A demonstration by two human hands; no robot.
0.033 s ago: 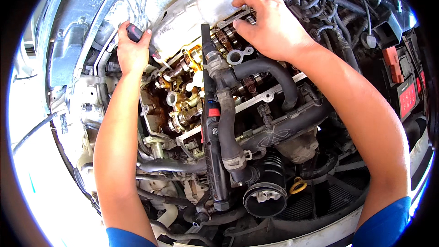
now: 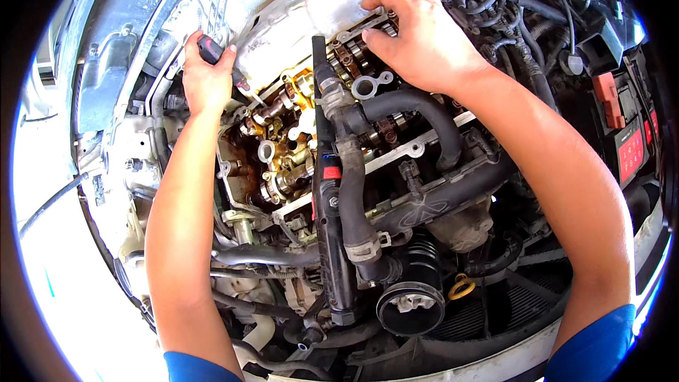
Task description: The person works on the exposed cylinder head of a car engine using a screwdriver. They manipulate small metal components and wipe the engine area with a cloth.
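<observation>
My left hand (image 2: 207,83) is closed round the black and red handle of a screwdriver (image 2: 210,49). Its thin bright shaft points down and right, at the left rear edge of the uncovered engine top (image 2: 244,201). Golden, oily camshafts (image 2: 279,108) lie exposed there. Over the far right part of the engine, my right hand (image 2: 424,42) has thumb and fingers spread. Those fingertips are by the right end of a silver heat shield (image 2: 283,32); whether they touch it, I cannot tell. Nothing shows between them.
A long black bar (image 2: 331,240) and a black branching hose (image 2: 357,205) cross above the engine. An open, ribbed intake duct (image 2: 410,308) stands in front, beside a yellow ring handle (image 2: 461,286). Wiring (image 2: 523,35) fills the far right, near a battery with a red terminal cover (image 2: 608,99).
My left hand and the screwdriver have shifted slightly to the right, and more of the bright shaft shows. My right hand has barely moved.
</observation>
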